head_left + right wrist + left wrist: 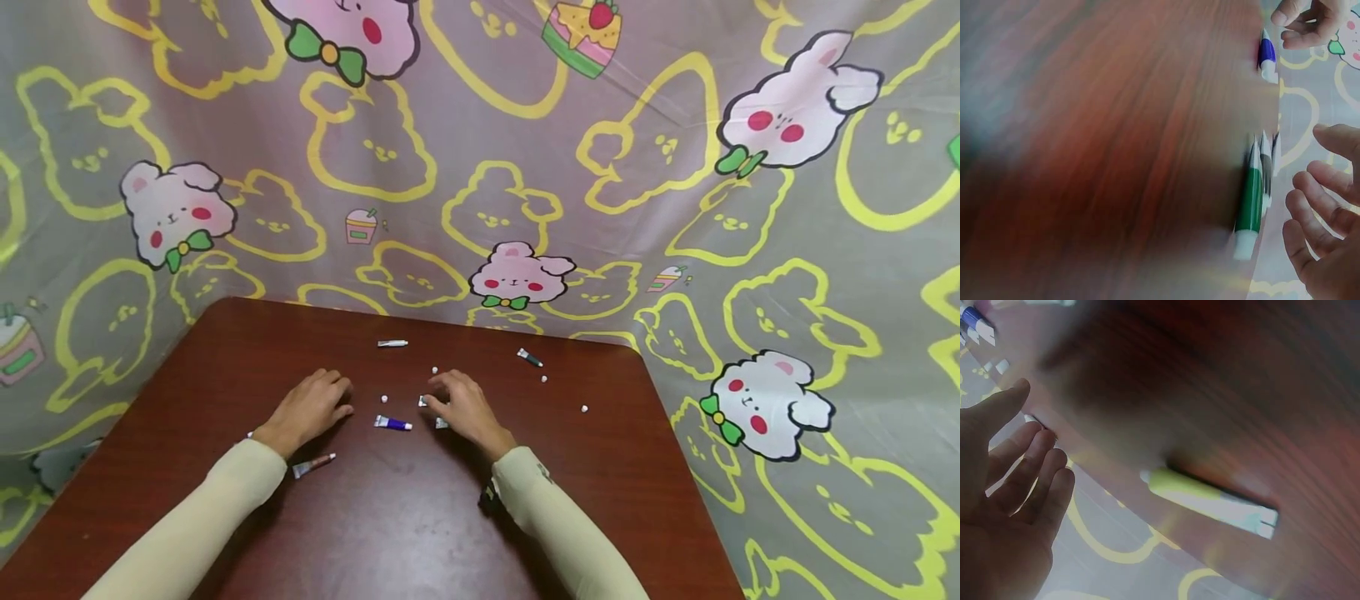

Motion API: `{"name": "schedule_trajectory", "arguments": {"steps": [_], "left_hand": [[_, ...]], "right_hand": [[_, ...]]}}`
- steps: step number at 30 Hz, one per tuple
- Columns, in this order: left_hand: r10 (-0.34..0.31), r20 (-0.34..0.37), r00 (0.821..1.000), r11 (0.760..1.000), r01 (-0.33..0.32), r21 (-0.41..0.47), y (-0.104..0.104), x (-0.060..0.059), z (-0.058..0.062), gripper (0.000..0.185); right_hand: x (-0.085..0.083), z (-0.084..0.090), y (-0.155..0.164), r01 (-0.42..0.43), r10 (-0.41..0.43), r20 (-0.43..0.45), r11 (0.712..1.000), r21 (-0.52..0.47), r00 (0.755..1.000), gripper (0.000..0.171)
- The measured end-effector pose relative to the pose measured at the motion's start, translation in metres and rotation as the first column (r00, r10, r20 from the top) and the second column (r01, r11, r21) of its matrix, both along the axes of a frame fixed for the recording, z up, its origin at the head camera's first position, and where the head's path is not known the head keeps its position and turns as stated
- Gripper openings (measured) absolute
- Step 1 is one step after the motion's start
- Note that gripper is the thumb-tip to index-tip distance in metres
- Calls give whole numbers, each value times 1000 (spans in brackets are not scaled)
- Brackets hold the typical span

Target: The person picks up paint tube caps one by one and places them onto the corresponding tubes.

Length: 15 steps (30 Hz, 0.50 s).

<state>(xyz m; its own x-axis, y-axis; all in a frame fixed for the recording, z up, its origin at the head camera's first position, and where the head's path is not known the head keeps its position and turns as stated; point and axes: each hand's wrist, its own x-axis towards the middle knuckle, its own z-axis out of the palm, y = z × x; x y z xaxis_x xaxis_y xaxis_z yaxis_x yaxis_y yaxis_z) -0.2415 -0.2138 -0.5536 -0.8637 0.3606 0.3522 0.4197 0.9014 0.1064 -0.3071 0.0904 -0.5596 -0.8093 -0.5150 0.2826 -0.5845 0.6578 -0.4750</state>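
Both hands rest palm-down on the dark wooden table [405, 517], near its middle. Purple tube [393, 423] lies between them, long axis roughly parallel to the near edge, cap end pointing toward the right hand [467, 408].

Right hand: fingers loosely curled over two small tubes [431, 412]; head view hides whether they grip or merely cover, so I cannot tell. The right wrist view shows fingers bent but holding nothing visible, with a green tube [1249, 206] just beside them.

Left hand [307, 410]: fingers relaxed, holding nothing, a bit farther from the purple tube than the right.

Red-tipped tube [312, 465] lies near the left wrist. Loose white caps [385, 399] are scattered toward the far edge. There is open table toward the near edge.
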Motion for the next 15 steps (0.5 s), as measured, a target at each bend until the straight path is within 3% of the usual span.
{"name": "schedule_trajectory", "arguments": {"steps": [15], "left_hand": [[59,72,996,998,-59,5,-26,15,3,30]], "right_hand": [[-5,-3,-23,-56,55,18,998,37,998,30]]}}
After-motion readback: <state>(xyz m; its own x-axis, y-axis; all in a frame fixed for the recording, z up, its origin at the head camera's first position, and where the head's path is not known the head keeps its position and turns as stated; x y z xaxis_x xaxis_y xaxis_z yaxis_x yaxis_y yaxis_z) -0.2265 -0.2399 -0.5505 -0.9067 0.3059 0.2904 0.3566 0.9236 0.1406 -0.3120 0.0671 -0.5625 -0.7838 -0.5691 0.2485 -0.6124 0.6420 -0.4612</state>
